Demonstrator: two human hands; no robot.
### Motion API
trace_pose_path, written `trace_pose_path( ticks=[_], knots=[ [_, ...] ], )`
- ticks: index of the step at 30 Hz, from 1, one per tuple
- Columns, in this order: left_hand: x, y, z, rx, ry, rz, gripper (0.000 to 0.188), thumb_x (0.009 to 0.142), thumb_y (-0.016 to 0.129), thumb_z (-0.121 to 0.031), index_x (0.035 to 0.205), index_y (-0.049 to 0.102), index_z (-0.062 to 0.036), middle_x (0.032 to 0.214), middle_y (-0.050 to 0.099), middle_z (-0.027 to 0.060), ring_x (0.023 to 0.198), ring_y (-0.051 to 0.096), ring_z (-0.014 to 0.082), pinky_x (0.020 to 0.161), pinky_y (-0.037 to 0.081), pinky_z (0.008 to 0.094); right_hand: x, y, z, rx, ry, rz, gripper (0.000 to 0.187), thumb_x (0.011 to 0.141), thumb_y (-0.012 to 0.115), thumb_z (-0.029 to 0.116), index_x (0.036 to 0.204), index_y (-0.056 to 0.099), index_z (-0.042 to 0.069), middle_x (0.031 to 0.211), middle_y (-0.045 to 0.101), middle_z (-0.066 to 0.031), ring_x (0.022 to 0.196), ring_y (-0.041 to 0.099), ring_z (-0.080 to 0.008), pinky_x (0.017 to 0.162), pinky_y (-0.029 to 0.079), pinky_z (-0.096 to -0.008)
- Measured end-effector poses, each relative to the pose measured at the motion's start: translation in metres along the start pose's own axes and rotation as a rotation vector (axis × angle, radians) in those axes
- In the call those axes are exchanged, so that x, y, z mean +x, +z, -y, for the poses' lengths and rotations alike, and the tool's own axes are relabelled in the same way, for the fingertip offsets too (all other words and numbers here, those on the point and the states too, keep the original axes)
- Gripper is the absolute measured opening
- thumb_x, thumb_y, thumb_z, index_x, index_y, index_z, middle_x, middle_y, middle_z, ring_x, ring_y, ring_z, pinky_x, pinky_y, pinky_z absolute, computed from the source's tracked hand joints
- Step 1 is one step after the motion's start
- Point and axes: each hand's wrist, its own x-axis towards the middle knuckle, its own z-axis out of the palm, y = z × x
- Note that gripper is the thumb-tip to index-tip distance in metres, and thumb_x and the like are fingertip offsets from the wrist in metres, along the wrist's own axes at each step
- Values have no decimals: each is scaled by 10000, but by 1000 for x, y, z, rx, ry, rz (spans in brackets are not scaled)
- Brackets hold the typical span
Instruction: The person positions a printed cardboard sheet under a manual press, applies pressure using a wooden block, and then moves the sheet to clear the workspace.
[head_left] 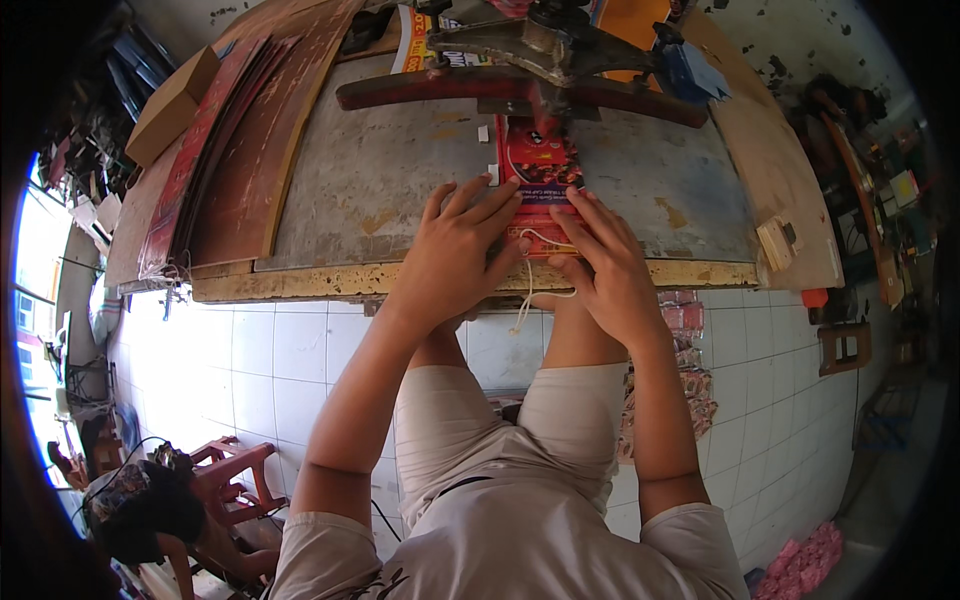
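Note:
A flat red printed paper bag (541, 168) with dark blue lettering bands and a food picture lies on the grey tabletop (390, 160). Its far end reaches beneath a dark metal press with a worn red crossbar (430, 90). My left hand (462, 232) rests along the bag's left edge, fingers stretched forward. At the right edge lies my right hand (606, 252), fingers also extended, its thumb close to the near end. A white cord (528, 300) loops from the near end and dangles over the table's front edge. What lies under my fingertips is hidden.
On the table's left are stacked reddish boards (235, 150) and a cardboard box (172, 105). A small wooden block (776, 243) sits at the right. Bundled printed packets (690, 385) lie on the tiled floor. Another person (150, 510) is low at left beside a red stool (235, 475).

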Motion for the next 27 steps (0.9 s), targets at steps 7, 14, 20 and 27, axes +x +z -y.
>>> trace_pose_path(
  ticks=[7, 14, 20, 27],
  knots=[
    [-1, 1, 2, 17, 9, 11, 516, 1075, 703, -364, 1442, 728, -2, 1585, 670, 109, 1519, 535, 384, 1287, 354, 579, 1, -1, 2, 1, 5, 4, 589, 1023, 781, 347, 1551, 662, 116, 1689, 535, -149, 1552, 503, -391, 1292, 414, -561],
    [2, 0, 0, 10, 13, 8, 512, 1073, 704, -358, 1433, 730, 6, 1594, 663, 99, 1509, 539, 382, 1283, 357, 574, 1, -4, 1, -7, 9, -3, 598, 1019, 784, 348, 1556, 659, 116, 1689, 534, -151, 1544, 503, -405, 1277, 426, -554],
    [0, 2, 2, 7, 21, -9, 509, 1070, 706, -358, 1427, 735, 5, 1580, 674, 99, 1509, 539, 386, 1278, 360, 574, 2, -4, 3, 17, 24, 13, 595, 1019, 784, 341, 1555, 661, 115, 1693, 530, -147, 1546, 498, -404, 1276, 426, -551],
    [-1, 4, 3, 8, 21, -8, 507, 1073, 701, -354, 1433, 733, 1, 1576, 677, 102, 1510, 537, 395, 1280, 360, 578, 0, -2, 2, -2, 29, 14, 583, 1023, 780, 347, 1550, 671, 123, 1700, 525, -143, 1553, 494, -398, 1278, 421, -550]
  ],
)
